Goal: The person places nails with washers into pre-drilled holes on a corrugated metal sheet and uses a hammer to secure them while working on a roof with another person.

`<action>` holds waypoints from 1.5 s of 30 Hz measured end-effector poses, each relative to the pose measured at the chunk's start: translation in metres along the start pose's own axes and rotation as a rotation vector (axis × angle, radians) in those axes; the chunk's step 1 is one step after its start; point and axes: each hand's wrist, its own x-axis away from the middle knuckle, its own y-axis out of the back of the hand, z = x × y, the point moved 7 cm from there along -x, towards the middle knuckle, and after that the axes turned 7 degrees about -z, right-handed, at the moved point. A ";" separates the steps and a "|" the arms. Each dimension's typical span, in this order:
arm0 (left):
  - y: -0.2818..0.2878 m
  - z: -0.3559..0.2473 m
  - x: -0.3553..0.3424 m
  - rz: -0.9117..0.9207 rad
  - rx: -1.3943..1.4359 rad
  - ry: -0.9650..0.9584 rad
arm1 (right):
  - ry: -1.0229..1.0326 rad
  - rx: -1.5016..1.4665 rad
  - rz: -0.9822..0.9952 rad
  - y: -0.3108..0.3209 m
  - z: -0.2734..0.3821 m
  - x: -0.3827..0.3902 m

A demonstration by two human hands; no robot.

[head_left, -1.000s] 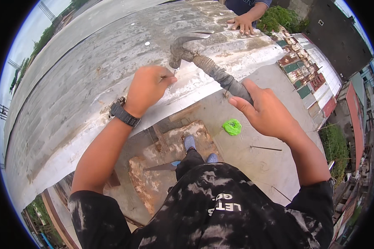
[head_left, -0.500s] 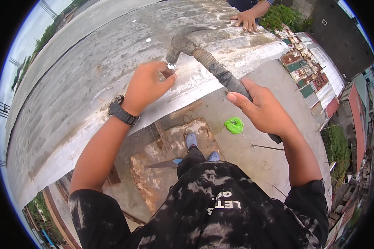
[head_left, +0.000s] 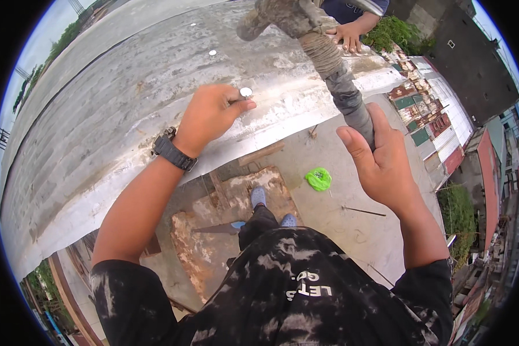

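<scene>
My left hand [head_left: 213,112], with a black watch at its wrist, pinches a broad-headed roofing nail [head_left: 246,92] against the corrugated metal roofing [head_left: 127,109]; its shank is mostly hidden by the fingers. In my right hand [head_left: 383,158] is a claw hammer [head_left: 334,75] with a cord- and tape-wrapped handle. The hammer head is raised above the sheet, apart from the nail. Two other round nail heads, the nearer one [head_left: 213,52] and a farther one [head_left: 193,25], show on the sheet beyond my left hand.
Another person's hand [head_left: 347,37] rests on the sheet's far right. Below the sheet edge lie a green plastic bag [head_left: 318,179], a metal rod [head_left: 363,211], a handsaw [head_left: 216,229] and a stained board [head_left: 196,254] under my feet. Rusty roofs lie off to the right.
The hammer has lifted from beside the nail head, up and toward the right, with my right hand. My left hand keeps its pinch on the nail.
</scene>
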 end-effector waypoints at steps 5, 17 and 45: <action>0.006 0.000 0.004 -0.035 -0.057 0.016 | -0.122 0.029 0.304 -0.005 0.000 -0.010; 0.001 -0.001 0.000 -0.004 -0.041 -0.026 | -0.178 0.045 0.252 -0.029 -0.036 0.005; 0.062 0.096 -0.034 -0.105 -0.487 0.023 | 0.174 -0.652 -0.386 0.080 0.052 -0.019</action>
